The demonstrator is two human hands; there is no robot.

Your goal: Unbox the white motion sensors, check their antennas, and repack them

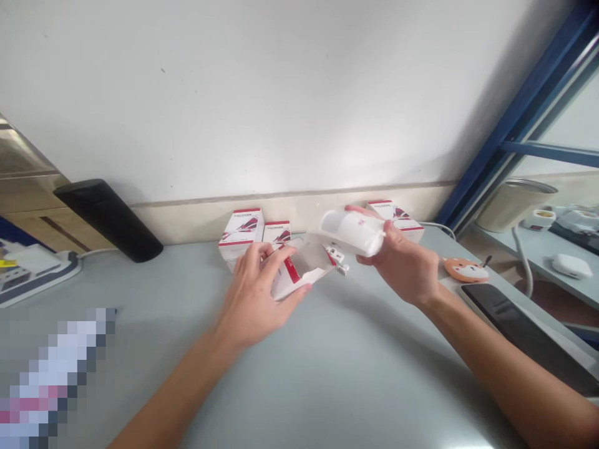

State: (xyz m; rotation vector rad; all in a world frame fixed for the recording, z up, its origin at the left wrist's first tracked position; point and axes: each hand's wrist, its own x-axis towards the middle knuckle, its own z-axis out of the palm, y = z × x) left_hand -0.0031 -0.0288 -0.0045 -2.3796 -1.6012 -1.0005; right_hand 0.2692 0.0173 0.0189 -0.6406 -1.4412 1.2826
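My left hand (257,293) grips a white and red cardboard box (285,282) tipped on its side, its flaps open toward the right. In my right hand (405,265) is a white rounded plastic device (358,232), wrapped in what looks like a clear bag, held just above and right of the box's open end. Between the two, a small white part (334,252) shows near the flaps; its kind is too small to tell. Behind my left hand stand a closed box (241,232) and a smaller-looking one (277,232) of the same print.
Another printed box (397,219) is behind my right hand by the wall. A black cylinder-like object (110,218) leans at the left. On the right lie a phone (519,330) and an orange animal-faced item (465,269). A blue frame (505,118) borders the right side.
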